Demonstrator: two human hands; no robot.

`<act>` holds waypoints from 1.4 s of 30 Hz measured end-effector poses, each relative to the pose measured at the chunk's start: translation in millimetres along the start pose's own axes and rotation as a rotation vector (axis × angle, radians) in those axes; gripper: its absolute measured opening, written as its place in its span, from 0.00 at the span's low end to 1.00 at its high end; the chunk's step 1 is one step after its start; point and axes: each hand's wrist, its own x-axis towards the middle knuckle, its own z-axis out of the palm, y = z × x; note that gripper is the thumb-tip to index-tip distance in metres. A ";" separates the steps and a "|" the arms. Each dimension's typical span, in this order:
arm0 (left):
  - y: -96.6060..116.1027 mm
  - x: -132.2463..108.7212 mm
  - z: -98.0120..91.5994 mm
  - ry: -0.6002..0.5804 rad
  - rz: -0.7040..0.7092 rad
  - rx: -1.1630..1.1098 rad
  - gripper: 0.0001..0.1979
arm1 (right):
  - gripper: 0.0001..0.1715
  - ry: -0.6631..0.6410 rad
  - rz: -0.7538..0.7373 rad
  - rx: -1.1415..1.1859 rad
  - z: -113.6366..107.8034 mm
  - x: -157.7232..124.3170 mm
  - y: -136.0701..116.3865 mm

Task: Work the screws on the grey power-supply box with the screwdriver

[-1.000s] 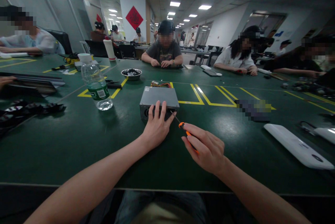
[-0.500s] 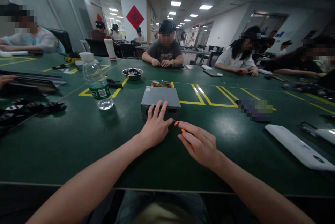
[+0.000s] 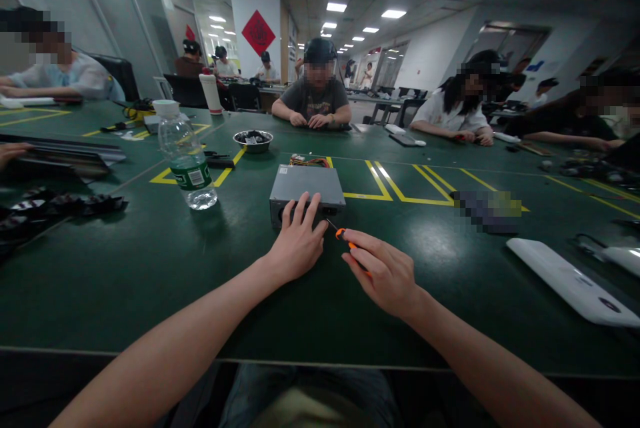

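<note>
Grey box (image 3: pixel 306 181) is likely needing firm bracing, left hand (image 3: pixel 299 247) resting spread against its front, right hand (image 3: pixel 384 271) holding a screwdriver (image 3: pixel 341 233) before it.

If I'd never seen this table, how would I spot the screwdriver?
Find the green table, then the grey power supply unit on it. By the unit's front, the right hand holds the screwdriver, its thin shaft towards the unit. Bright orange on its handle sets it apart from that grey metal.
</note>
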 end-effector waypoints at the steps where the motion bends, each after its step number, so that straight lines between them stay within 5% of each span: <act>1: 0.0 0.0 0.1 -0.002 0.000 0.002 0.12 | 0.10 -0.001 -0.002 0.003 0.1 -0.2 0.2; 29: 2.0 0.4 -4.8 -0.022 -0.005 -0.002 0.13 | 0.09 -0.020 0.034 -0.029 3.3 -0.4 1.8; 42: -4.4 1.3 -4.6 0.002 0.016 -0.023 0.06 | 0.15 -0.179 -0.142 -0.058 3.6 2.1 -25.0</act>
